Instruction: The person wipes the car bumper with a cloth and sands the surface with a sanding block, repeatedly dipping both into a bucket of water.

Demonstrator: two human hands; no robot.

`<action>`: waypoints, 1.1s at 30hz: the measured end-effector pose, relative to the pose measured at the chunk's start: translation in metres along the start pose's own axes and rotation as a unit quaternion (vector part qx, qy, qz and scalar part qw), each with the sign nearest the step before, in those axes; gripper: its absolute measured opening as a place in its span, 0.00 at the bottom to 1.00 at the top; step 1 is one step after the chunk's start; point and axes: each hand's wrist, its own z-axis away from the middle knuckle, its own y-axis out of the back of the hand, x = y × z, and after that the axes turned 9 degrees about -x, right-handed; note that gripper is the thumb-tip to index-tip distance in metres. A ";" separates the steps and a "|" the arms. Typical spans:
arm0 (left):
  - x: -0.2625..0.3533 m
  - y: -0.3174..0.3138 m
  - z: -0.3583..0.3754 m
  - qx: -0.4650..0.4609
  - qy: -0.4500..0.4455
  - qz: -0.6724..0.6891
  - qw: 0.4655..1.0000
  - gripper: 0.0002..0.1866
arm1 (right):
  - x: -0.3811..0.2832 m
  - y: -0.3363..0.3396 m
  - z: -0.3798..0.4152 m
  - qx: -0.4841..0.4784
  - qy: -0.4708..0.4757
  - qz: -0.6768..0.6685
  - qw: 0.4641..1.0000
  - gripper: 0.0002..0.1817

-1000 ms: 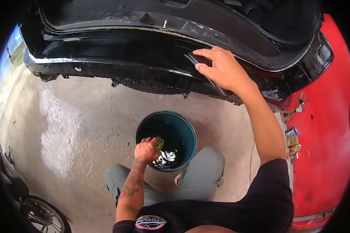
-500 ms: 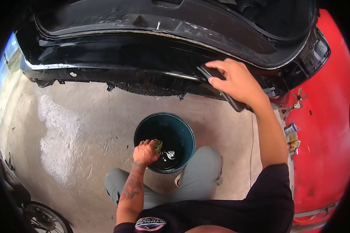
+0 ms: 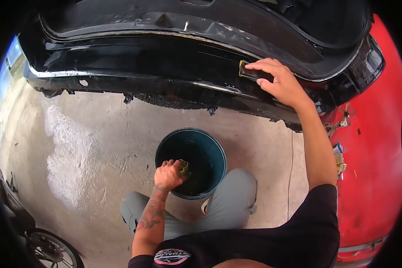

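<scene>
My left hand point(image 3: 169, 174) is closed on a wet, crumpled yellow-green cloth point(image 3: 183, 167) over the dark teal bucket point(image 3: 219, 147), which has dark liquid inside. My right hand point(image 3: 279, 82) grips a long black sanding block point(image 3: 251, 71) with a yellowish edge at its left end. Most of that block is hidden under the fingers and palm. It lies against the glossy black car body panel point(image 3: 165, 62), right of its middle, just below the trunk opening.
A red car panel point(image 3: 370, 147) stands along the right side, with small packages point(image 3: 339, 161) beside it. At the lower left is a wheel point(image 3: 51, 252). My bent knees point(image 3: 236, 192) flank the bucket on the concrete floor point(image 3: 116, 134). A thin cable point(image 3: 291, 174) runs down the floor.
My right hand has brought the tilted sanding block down flatter onto the panel, shifting slightly right. The left hand stays over the bucket with the cloth.
</scene>
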 end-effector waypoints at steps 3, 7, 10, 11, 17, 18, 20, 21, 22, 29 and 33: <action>-0.004 -0.006 0.001 0.004 -0.004 -0.006 1.000 0.32 | -0.017 -0.009 -0.024 0.009 0.037 0.007 0.999 0.24; -0.005 -0.002 0.000 -0.020 -0.003 -0.011 1.000 0.33 | -0.045 -0.030 -0.077 0.023 0.085 0.040 0.995 0.25; -0.006 -0.002 0.000 -0.027 0.004 -0.011 1.000 0.33 | -0.077 -0.039 -0.119 0.009 0.090 0.078 0.993 0.25; -0.005 -0.001 0.000 -0.026 0.007 -0.011 1.000 0.32 | -0.085 -0.046 -0.135 0.017 0.108 0.081 0.991 0.25; -0.006 -0.002 0.002 -0.011 0.007 -0.009 1.000 0.32 | -0.088 -0.042 -0.135 0.014 0.135 0.074 0.988 0.25; -0.005 -0.001 0.001 -0.008 0.007 -0.005 1.000 0.32 | -0.075 -0.034 -0.119 0.007 0.132 0.082 0.988 0.25; -0.005 -0.002 0.001 -0.008 0.003 -0.008 1.000 0.33 | -0.048 -0.020 -0.083 -0.009 0.110 0.090 0.990 0.25; -0.005 -0.002 0.001 -0.008 0.003 -0.010 1.000 0.33 | -0.034 -0.012 -0.062 -0.016 0.093 0.090 0.991 0.26; -0.004 -0.002 0.001 -0.011 0.003 -0.009 1.000 0.33 | -0.022 -0.005 -0.039 -0.018 0.072 0.067 0.995 0.25; -0.001 0.000 0.000 -0.015 -0.009 -0.006 1.000 0.33 | 0.009 0.013 0.037 -0.021 -0.007 0.001 1.000 0.24; -0.002 -0.001 0.000 -0.012 0.001 -0.009 1.000 0.34 | -0.009 -0.005 0.008 0.008 0.011 -0.003 1.000 0.23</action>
